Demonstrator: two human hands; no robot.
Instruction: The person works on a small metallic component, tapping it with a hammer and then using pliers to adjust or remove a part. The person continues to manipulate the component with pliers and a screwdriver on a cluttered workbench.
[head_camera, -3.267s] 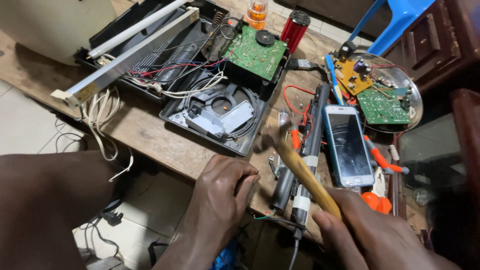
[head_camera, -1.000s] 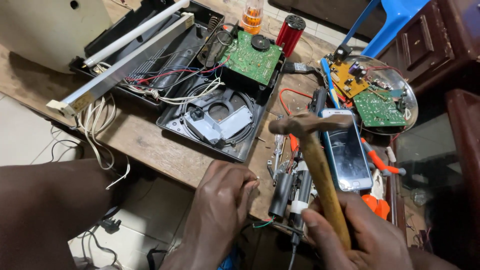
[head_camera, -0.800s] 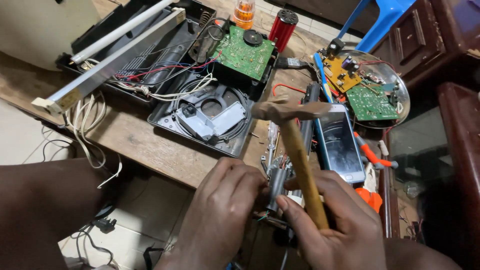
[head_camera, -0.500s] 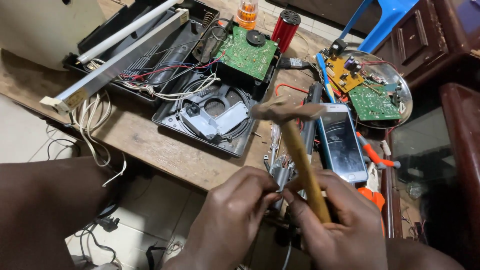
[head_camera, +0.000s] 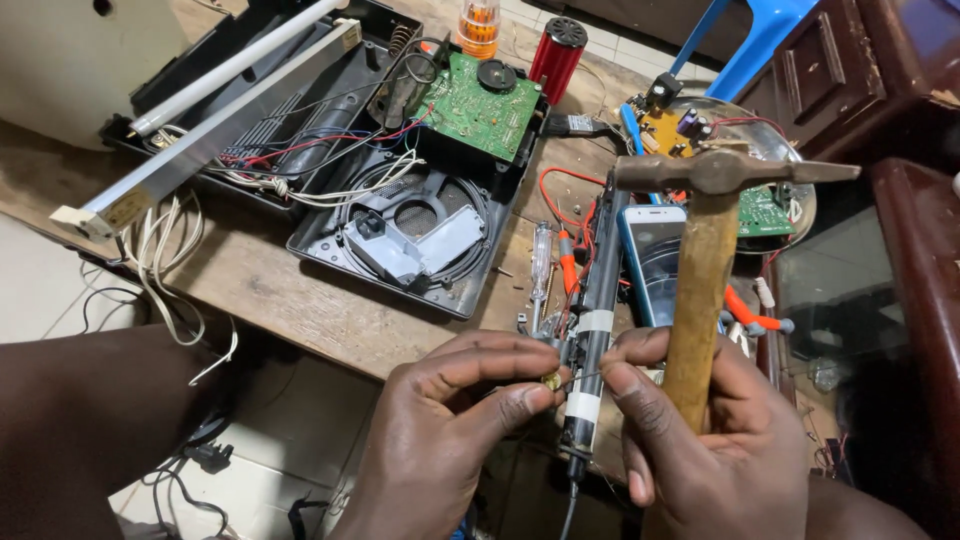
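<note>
Head view, small brass part (head_camera: 551, 381) pinched, wooden-handled hammer (head_camera: 700, 290) upright

Low centre, left hand (head_camera: 450, 440) pinches a small brass part (head_camera: 551, 381); right hand (head_camera: 715, 440) grips a hammer (head_camera: 700, 290) upright above the wooden bench (head_camera: 300, 300)

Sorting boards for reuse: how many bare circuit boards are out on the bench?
3: a green circuit board in the opened black casing; a yellow board and a second green board on the round metal plate. Others may be hidden.
</note>
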